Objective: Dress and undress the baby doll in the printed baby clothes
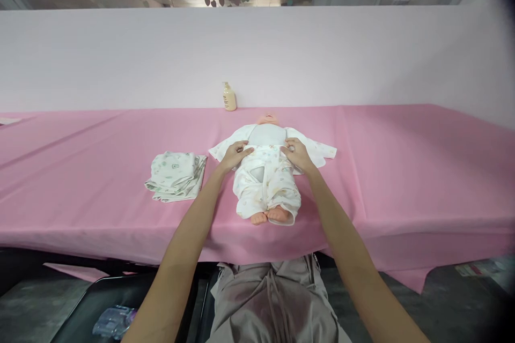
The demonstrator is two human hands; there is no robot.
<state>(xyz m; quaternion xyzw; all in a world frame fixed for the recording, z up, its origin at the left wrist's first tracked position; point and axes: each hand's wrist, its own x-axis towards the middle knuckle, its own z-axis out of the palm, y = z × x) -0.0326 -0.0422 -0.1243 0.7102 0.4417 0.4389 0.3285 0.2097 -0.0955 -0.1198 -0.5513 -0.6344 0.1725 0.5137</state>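
A baby doll (270, 134) lies on its back on the pink-covered table, feet towards me. White patterned baby pants (267, 171) cover its legs up to the waist. A white long-sleeved baby top (316, 148) lies spread open beneath its upper body. At the left side of the waistband, my left hand (236, 154) has thumb and fingers pinched at the cloth. My right hand (298, 153) grips the waistband's other side in the same way. The doll's bare feet (277, 214) stick out of the pant legs.
Left of the doll sits a folded patterned cloth (175, 174). A cream pump bottle (229, 98) stands at the back against the white wall (322, 59). The pink tablecloth (422, 182) hangs over the front edge. Below left, a clear plastic item (115, 321) rests on a black chair (120, 290).
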